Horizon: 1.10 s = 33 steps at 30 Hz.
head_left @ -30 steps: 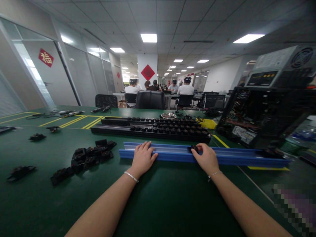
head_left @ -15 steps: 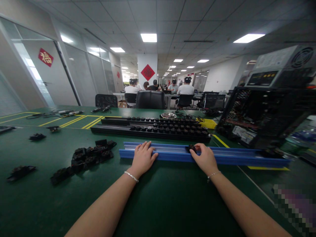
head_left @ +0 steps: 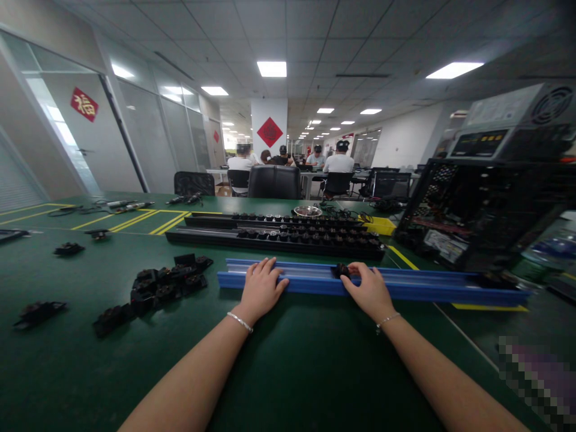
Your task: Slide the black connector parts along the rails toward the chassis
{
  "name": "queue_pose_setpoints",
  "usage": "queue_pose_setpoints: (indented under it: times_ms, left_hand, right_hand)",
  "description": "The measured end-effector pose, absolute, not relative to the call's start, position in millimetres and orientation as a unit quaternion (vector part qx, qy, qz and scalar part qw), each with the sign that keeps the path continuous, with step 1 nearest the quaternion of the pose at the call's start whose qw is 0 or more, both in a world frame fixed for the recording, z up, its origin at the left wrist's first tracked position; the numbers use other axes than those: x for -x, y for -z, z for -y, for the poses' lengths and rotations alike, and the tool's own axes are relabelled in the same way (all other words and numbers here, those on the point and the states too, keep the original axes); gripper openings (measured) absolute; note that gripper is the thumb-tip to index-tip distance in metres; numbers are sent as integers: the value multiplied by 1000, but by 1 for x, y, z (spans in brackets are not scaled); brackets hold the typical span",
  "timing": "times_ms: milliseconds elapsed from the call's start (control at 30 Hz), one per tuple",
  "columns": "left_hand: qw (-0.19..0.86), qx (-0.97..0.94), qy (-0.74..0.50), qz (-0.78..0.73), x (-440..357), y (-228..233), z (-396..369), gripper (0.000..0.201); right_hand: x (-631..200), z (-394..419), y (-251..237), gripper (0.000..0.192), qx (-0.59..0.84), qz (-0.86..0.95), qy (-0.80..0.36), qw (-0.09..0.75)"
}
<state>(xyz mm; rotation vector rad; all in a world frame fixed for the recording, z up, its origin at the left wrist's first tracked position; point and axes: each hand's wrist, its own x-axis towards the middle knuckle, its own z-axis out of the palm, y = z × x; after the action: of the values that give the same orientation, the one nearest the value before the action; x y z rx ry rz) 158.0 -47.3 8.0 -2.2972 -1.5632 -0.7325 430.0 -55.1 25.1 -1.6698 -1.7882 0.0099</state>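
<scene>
A long blue channel rail (head_left: 310, 284) lies crosswise in front of me on the green table. My left hand (head_left: 262, 287) rests over its left part, fingers stretched across the channel and thumb spread along the near wall. Right of it, inside the channel, sits a small black component (head_left: 341, 270). My right hand (head_left: 369, 288) has thumb and fingers curled around the right side of this component; the fingertips are partly hidden. Another dark part (head_left: 497, 279) sits in the rail's right end. Left of the rail lies a heap of similar black components (head_left: 164, 288).
Behind the blue rail stand black rails (head_left: 274, 240) filled with rows of black parts. An opened computer case (head_left: 486, 210) stands at right, near a yellow tray (head_left: 377, 225). Loose parts (head_left: 40, 313) and cables (head_left: 121, 205) lie at left. Several people sit farther back.
My right hand has moved slightly left along the blue rail, and the black component has shifted left with it. My left hand stays where it was.
</scene>
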Motion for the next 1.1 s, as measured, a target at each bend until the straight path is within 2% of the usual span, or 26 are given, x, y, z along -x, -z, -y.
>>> queue_pose_setpoints:
  times_ms: [1100]
  left_hand:
    - [139,794,246,538,-158,-6,46,39]
  right_hand:
    - [-410,65,-27,43,583,775,-4,246]
